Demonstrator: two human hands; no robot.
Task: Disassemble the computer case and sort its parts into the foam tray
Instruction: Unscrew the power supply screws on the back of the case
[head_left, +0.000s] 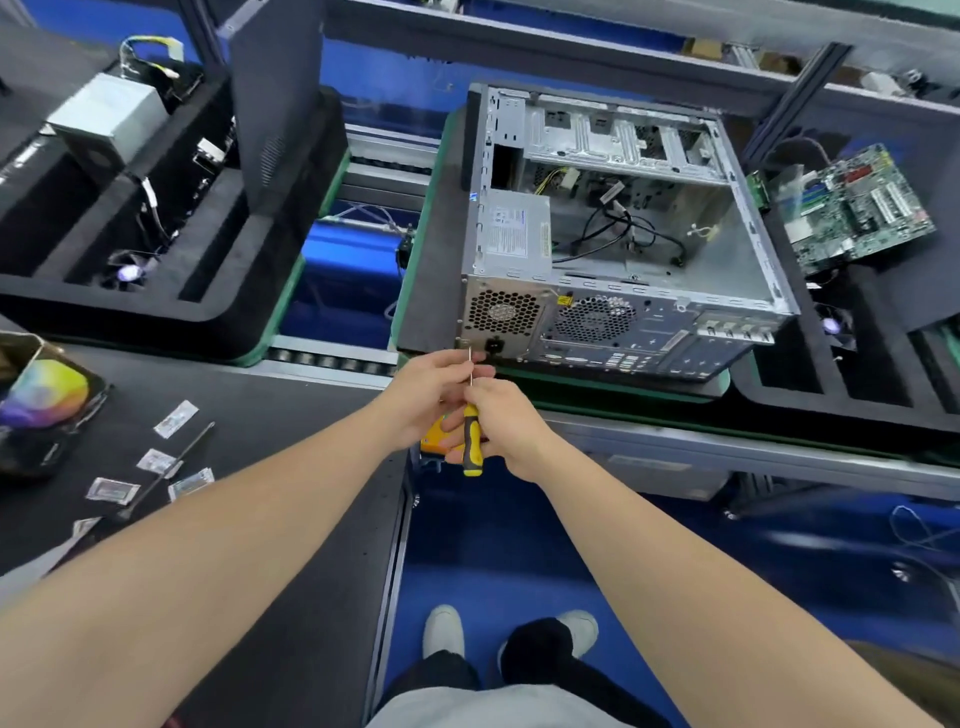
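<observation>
Head view: screwdriver shaft pointing away, tip toward computer case.

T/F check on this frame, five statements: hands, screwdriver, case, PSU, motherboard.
1. The right hand grips the screwdriver by its handle. True.
2. The left hand lies flat on the table. False: its fingers pinch the screwdriver's metal shaft.
3. The computer case has its side panel on. False: the side is open and the inside shows.
4. The motherboard lies outside the case, to its right. True.
5. The case holds no power supply. False: one sits inside at its left end.
</observation>
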